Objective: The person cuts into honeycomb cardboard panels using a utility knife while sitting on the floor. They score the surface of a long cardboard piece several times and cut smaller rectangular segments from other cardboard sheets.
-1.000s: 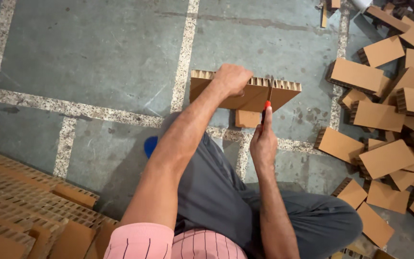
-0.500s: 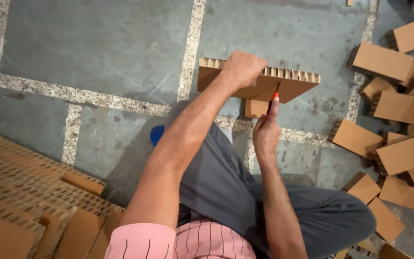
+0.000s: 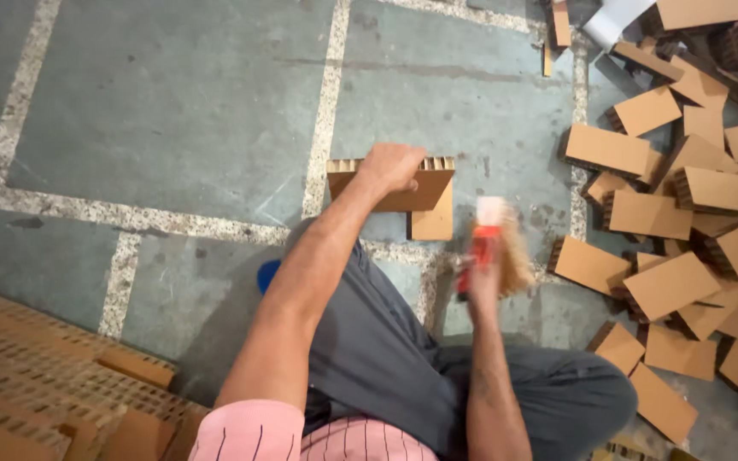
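Two hands are busy, and both are yours. Your left hand (image 3: 393,166) is curled shut over the top edge of a cardboard block (image 3: 420,195) standing on the floor (image 3: 172,111) in front of your knees. A smaller cardboard piece (image 3: 434,224) sits just under it, touching it. Your right hand (image 3: 480,277) is closed around a red tool (image 3: 482,248) with a pale top. It is blurry, so you cannot tell just what the tool is.

I think the block is light and stiff. Its top edge shows little holes like a honeycomb, so it is mostly air inside. The flat faces look smooth and dry, not slippery. Squeeze the thin edge too hard and it may crush or dent. Hold it along the top edge with fingers on one face and thumb on the other, as you do now, or press flat on the wide faces.

Many more cardboard blocks (image 3: 668,205) lie in a heap on your right. Long brown cardboard sheets (image 3: 27,376) lie on your left.
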